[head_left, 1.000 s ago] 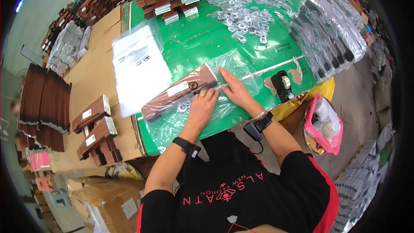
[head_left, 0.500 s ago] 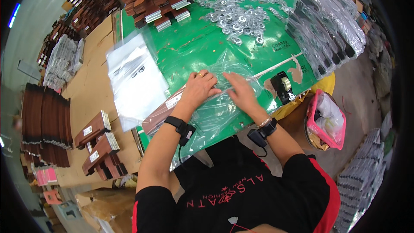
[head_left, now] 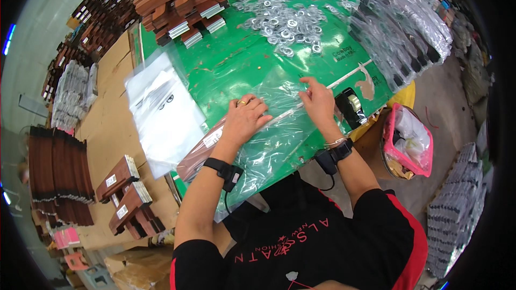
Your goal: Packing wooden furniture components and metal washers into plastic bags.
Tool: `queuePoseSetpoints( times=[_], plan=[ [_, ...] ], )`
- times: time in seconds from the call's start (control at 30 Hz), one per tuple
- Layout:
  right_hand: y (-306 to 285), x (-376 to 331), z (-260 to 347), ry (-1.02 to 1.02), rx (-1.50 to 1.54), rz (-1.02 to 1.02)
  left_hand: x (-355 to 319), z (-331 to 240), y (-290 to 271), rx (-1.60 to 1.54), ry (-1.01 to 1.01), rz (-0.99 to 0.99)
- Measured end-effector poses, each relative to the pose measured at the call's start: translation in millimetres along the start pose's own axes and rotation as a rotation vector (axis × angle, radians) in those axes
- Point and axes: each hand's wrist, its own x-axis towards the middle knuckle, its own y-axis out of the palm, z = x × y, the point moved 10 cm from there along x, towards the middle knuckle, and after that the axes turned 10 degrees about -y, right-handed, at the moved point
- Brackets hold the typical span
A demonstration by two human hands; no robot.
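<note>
Bag lies flat beneath both hands' grip.

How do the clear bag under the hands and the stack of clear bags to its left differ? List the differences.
The clear bag under the left hand and right hand is crumpled and holds a long brown piece; the stack of clear bags lies flat, untouched and without one. Both are transparent plastic on the green table.

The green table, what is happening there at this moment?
A person works at the green table. The left hand presses flat on a long brown wooden piece inside a clear plastic bag. The right hand pinches the bag's far edge with its fingers. A pile of metal washers lies beyond.
</note>
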Motion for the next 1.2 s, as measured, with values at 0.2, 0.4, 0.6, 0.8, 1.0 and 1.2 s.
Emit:
queuePoseSetpoints(
  times=[0.2,0.4,0.6,0.8,1.0,1.2],
  plan=[
    [8,-9,-22,0.170,0.051,0.126,0,-1,4,0.013,-0.010,0.031],
    [12,44,15,-0.135,-0.041,-0.030,0,-1,3,0.016,-0.009,0.027],
    [51,61,10,0.072,-0.067,0.278,3,-1,3,0.017,-0.020,0.057],
    [64,66,0,0.126,0.144,0.260,4,2,-1,-0.041,-0.039,0.069],
    [85,66,-37,0.103,0.451,0.225,5,-1,1,-0.033,-0.026,0.054],
    [57,72,-6,0.076,0.260,0.082,2,1,-4,-0.039,-0.021,0.004]
  ],
)
